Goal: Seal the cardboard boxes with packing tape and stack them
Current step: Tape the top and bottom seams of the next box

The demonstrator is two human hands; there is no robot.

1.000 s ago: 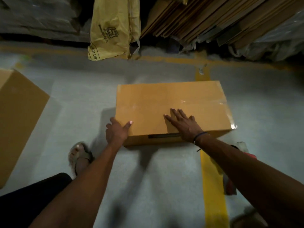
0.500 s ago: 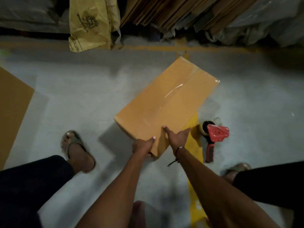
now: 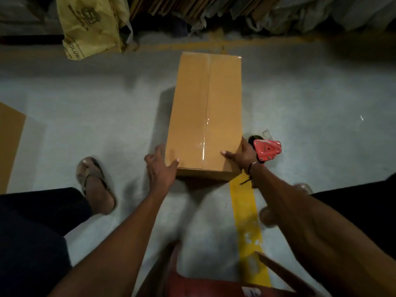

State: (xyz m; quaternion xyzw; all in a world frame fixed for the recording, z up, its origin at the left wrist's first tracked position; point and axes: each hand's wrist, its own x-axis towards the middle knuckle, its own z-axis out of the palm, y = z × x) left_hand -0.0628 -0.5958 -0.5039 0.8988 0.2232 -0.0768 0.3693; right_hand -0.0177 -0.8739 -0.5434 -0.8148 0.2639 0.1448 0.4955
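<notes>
A brown cardboard box [image 3: 205, 112] lies on the grey floor with its long side pointing away from me. Clear packing tape runs down its top seam. My left hand [image 3: 160, 168] grips the box's near left corner, thumb on top. My right hand [image 3: 242, 155] grips the near right corner, thumb on top and fingers down the side. A red tape dispenser [image 3: 266, 150] lies on the floor just right of my right hand.
Another brown box [image 3: 9, 142] stands at the left edge. A yellow floor line [image 3: 246, 221] runs toward me under the box. A yellow sack [image 3: 90, 24] and stacked flat cardboard [image 3: 171, 7] line the far side. My sandalled foot [image 3: 96, 185] is at left; a red stool [image 3: 203, 284] sits below.
The box has turned from lying crosswise, through a diagonal, to pointing lengthwise away from me. Both hands shifted from the near corner to the two near corners.
</notes>
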